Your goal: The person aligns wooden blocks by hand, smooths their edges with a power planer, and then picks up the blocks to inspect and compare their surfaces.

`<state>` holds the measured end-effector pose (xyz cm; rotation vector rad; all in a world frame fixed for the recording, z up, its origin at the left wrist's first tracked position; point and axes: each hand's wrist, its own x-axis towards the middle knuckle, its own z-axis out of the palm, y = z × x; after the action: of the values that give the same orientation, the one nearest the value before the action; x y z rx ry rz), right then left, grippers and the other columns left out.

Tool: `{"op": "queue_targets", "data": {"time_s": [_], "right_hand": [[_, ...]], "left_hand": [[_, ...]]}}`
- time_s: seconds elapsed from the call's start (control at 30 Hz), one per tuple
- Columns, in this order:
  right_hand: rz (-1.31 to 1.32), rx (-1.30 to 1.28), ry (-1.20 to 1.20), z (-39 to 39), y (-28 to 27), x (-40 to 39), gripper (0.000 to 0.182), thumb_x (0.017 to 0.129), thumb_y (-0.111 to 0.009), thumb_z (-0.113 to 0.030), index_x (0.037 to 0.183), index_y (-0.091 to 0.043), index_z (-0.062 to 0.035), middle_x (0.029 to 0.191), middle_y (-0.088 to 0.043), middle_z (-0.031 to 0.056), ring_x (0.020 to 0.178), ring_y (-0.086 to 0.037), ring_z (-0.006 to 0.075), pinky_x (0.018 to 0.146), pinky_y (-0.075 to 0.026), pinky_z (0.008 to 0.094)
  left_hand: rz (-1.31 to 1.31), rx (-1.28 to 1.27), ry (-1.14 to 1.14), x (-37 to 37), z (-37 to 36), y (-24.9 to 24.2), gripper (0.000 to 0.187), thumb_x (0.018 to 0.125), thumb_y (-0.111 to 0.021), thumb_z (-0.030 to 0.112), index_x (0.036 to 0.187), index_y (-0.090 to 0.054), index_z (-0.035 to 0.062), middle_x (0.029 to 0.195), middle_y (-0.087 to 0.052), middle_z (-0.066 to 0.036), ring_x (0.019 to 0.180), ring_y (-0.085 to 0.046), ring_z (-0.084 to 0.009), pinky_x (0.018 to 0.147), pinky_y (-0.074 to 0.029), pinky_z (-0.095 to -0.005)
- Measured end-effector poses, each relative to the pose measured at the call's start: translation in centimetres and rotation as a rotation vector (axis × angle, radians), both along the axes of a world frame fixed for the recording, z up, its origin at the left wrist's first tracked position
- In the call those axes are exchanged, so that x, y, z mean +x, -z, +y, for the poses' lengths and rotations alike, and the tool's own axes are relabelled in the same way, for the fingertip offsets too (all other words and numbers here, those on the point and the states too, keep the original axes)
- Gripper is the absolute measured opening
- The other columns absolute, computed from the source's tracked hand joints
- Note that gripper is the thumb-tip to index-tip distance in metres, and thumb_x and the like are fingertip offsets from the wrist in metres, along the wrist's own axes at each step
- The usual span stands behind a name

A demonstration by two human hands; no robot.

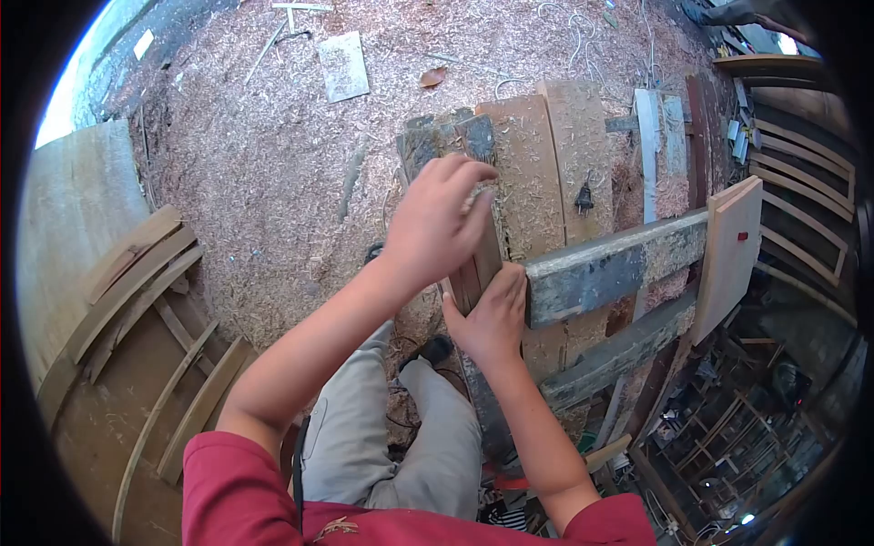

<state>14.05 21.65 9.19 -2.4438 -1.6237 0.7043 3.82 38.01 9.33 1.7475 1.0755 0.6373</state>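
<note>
Head view, and here's the wooden piece [489, 253], right at the near-left side of the plank bench [530, 150], pointing away from the person, just beside the end of the weathered beam [592, 280]. The right hand [492, 320] has it by the near end, thumb down one side, fingers round the other: a narrow hold. Up at the far end, the left hand [437, 214] is curled over the top, fingers bent; whether it grips the wood or only rests on it, I can't tell.

Good handling here, I'd judge, means the right hand firm and low so the piece can't twist, the left pressing lightly and evenly along the grain, fingertips off the sharp edges. Loose shavings sit by those left fingers; grit like that could make the hold slip.

Now the arms: the left forearm slants up and across from the lower left, elbow bent out wide, wrist flexed over the wood. The right reaches up from the lower right, straighter, thumb turned inward.
</note>
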Motion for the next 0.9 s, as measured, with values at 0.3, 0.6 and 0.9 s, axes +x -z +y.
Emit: {"op": "queue_targets", "data": {"time_s": [0.3,0.6,0.9], "right_hand": [[-0.045,0.089,0.05,-0.4,0.3,-0.5,0.076,0.079,-0.086,-0.032,0.126,-0.04,0.0062,0.125,-0.049,0.0286,0.121,-0.052,0.0523,0.106,-0.044,0.0604],[-0.207,0.126,0.042,-0.4,0.6,-0.7,0.075,0.073,-0.089,-0.039,0.119,-0.047,0.0034,0.119,-0.055,0.0216,0.111,-0.06,0.0417,0.093,-0.051,0.0529],[-0.269,0.133,0.025,-0.3,0.6,-0.7,0.082,0.07,-0.089,-0.042,0.125,-0.05,0.0054,0.123,-0.057,0.0243,0.11,-0.062,0.04,0.095,-0.05,0.0524]], "left_hand": [[0.512,0.45,-0.053,4.9,-1.4,3.1,0.021,0.099,-0.062,0.027,0.102,-0.065,0.0069,0.108,-0.061,-0.015,0.106,-0.058,-0.0328,0.093,-0.045,-0.0457],[0.568,0.25,-0.01,5.3,-1.6,2.5,0.021,0.102,-0.06,0.027,0.095,-0.063,0.0078,0.096,-0.068,-0.014,0.093,-0.069,-0.0366,0.08,-0.056,-0.05],[0.589,0.259,0.012,5.5,-1.5,1.5,0.019,0.103,-0.06,0.025,0.095,-0.062,0.0073,0.094,-0.067,-0.014,0.092,-0.069,-0.0376,0.08,-0.057,-0.05]]}}
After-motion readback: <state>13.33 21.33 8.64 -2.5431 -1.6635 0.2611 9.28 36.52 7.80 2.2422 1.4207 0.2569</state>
